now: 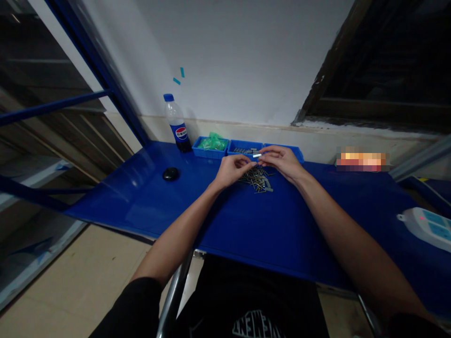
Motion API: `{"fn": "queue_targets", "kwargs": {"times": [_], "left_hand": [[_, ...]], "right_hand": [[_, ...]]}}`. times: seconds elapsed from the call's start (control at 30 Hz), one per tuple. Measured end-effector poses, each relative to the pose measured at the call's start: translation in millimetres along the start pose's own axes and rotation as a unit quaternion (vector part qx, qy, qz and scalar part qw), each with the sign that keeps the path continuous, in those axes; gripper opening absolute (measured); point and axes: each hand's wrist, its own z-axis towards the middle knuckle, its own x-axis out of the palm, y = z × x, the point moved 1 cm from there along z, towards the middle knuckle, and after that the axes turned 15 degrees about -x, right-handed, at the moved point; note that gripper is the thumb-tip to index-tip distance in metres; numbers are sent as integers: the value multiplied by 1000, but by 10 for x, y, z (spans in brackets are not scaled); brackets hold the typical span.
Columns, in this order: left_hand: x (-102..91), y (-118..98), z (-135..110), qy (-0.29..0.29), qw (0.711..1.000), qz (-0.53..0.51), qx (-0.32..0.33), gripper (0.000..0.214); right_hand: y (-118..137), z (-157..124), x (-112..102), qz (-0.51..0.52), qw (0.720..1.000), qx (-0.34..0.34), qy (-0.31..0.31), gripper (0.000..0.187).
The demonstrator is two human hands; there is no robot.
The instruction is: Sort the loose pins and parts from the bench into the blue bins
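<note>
Two hands work close together above the blue surface [225, 230]. The right hand [287, 162] pinches one shiny metal piece [257, 155] over a single heap of thin pins [256, 179] (too many and too tangled to count). The left hand [230, 171] has thumb and fingers drawn together just beside it; whether they grip anything, I cannot tell. Behind stand three blue bins in a row: one with a green bag [214, 142], a middle one with small grey parts [241, 150], and a third partly covered by the right hand. One bottle [178, 126] and one black round object [171, 174] sit to the left.
</note>
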Motion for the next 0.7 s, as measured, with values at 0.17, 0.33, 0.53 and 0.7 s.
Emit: {"fn": "queue_targets", "kwargs": {"times": [0.17,0.33,0.53,0.7], "left_hand": [[-40,34,15,-59,996,69,19,27],[-37,40,-4,-61,990,117,43,23],[-22,54,-18,-44,986,158,45,25],[-26,53,-26,-41,982,178,40,25]], "right_hand": [[20,22,47,-2,999,-34,-25,63],[-124,26,-128,-104,992,17,65,32],[-216,-2,-244,-260,945,52,192,23],[-242,-15,-136,-295,929,69,212,25]]}}
